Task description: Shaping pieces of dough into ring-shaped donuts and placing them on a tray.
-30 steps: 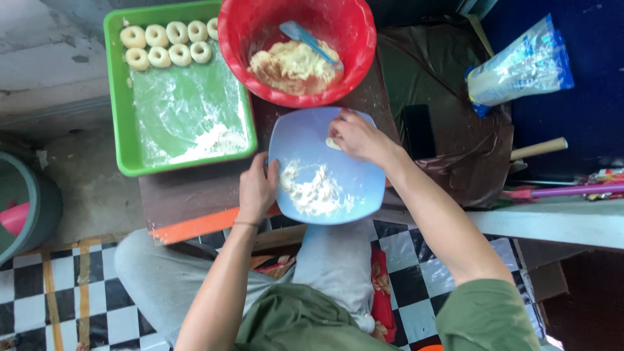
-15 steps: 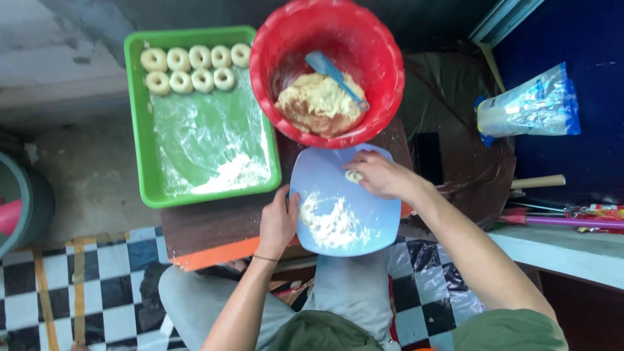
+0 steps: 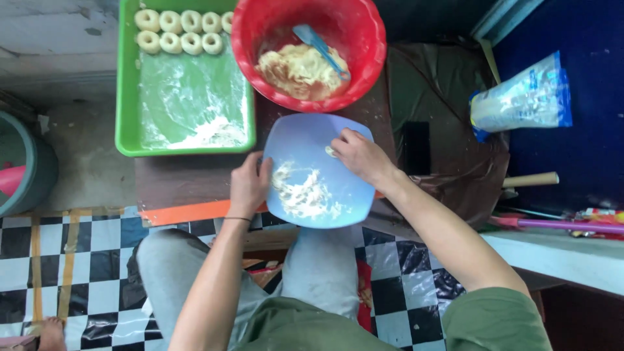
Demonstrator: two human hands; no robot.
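Left hand (image 3: 249,184) is clamped on the left rim of a pale blue square plastic plate (image 3: 305,149). Right hand (image 3: 361,158) is pinched on a small lump of pale dough (image 3: 331,151), held over the plate's upper right. Flour is smeared across the plate beneath both hands. Plate is set on a dark brown counter (image 3: 182,179). Just beyond the hands: a red round plastic bowl (image 3: 364,39) with dough and a blue spatula (image 3: 320,47). Beyond-left: a green rectangular plastic tray (image 3: 127,97) with dough rings (image 3: 181,31) lined along its far edge.
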